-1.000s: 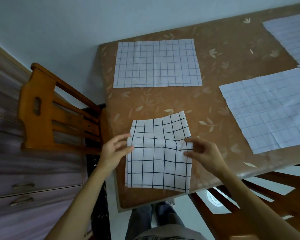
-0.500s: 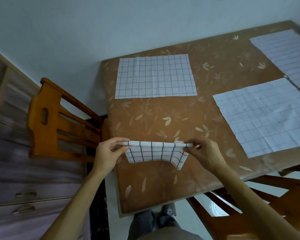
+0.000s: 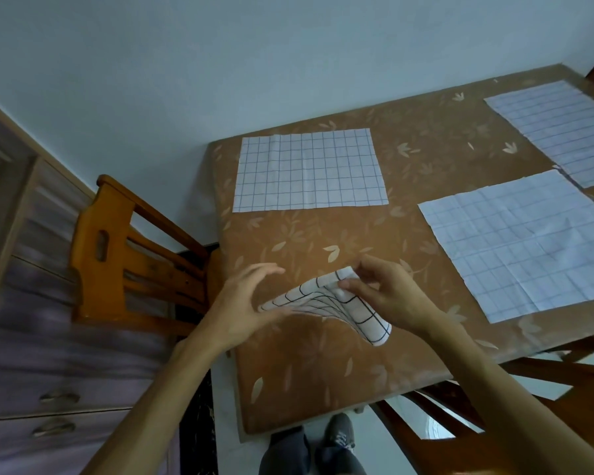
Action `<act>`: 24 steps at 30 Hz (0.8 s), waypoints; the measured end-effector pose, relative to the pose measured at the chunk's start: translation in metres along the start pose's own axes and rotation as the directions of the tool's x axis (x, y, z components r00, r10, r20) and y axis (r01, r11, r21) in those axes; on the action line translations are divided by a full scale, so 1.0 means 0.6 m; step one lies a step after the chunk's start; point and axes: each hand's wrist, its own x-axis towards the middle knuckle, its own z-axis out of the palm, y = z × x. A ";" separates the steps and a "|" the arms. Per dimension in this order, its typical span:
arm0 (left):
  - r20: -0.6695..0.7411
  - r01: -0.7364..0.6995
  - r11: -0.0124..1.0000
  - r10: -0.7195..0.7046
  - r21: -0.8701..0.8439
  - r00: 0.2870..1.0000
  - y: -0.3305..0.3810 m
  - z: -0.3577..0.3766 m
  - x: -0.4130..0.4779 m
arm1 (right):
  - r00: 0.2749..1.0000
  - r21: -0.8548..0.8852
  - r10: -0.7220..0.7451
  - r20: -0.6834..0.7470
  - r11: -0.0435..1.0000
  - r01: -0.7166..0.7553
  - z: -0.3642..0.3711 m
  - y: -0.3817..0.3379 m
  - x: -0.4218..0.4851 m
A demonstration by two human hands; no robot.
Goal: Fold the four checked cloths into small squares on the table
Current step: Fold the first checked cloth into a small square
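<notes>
At lower centre, the right hand pinches the folded cloth aloft; the left hand, fingers spread, seemingly steadies its end. Align edges before creasing.

Home dining room, I'd say. My left hand and right hand are over a dining table with a brown leaf-print cover. Orange wooden chair sits just left of my left hand, second wooden chair below my right hand. Wood-grain drawer unit with metal pulls is further left, plain pale wall beyond the table.
</notes>
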 end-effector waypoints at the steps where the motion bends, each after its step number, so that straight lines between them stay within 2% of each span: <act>1: 0.048 -0.031 0.999 0.032 -0.032 0.998 0.018 0.006 0.006 | 0.998 -0.013 -0.046 0.030 0.999 0.047 -0.002 -0.010 0.006; 4: 0.171 0.017 0.988 0.010 -0.153 0.985 0.048 0.032 0.024 | 0.986 -0.018 -0.120 0.119 0.992 0.123 -0.008 -0.024 0.028; 7: 0.163 0.081 0.953 -0.034 -0.293 0.986 0.048 0.052 0.027 | 0.984 -0.019 -0.121 0.130 0.992 0.125 -0.023 -0.034 0.044; 9: 0.180 0.124 0.883 -0.046 -0.453 0.983 0.051 0.056 0.023 | 0.990 -0.012 -0.106 0.091 0.994 0.108 -0.038 -0.033 0.051; 12: 0.213 0.204 0.775 -0.092 -0.598 0.973 0.051 0.051 0.019 | 0.999 0.065 0.025 0.043 0.997 -0.028 -0.050 -0.003 0.048; 15: 0.208 0.288 0.659 -0.199 -0.695 0.958 0.040 0.050 0.015 | 0.975 0.121 0.188 0.117 0.972 -0.202 -0.051 0.041 0.029; 17: 0.218 0.334 0.568 -0.265 -0.752 0.939 0.033 0.051 0.013 | 0.946 0.334 0.247 0.209 0.891 -0.307 -0.041 0.057 0.008; 19: 0.248 0.379 0.456 -0.322 -0.805 0.914 0.027 0.051 0.010 | 0.909 0.556 0.259 0.325 0.725 -0.406 -0.019 0.070 -0.013; 21: 0.291 0.416 0.362 -0.352 -0.834 0.890 0.016 0.054 0.007 | 0.883 0.632 0.247 0.399 0.624 -0.460 0.008 0.082 -0.026; 24: 0.334 0.461 0.310 -0.383 -0.831 0.861 -0.004 0.063 0.005 | 0.858 0.606 0.250 0.448 0.621 -0.497 0.040 0.088 -0.026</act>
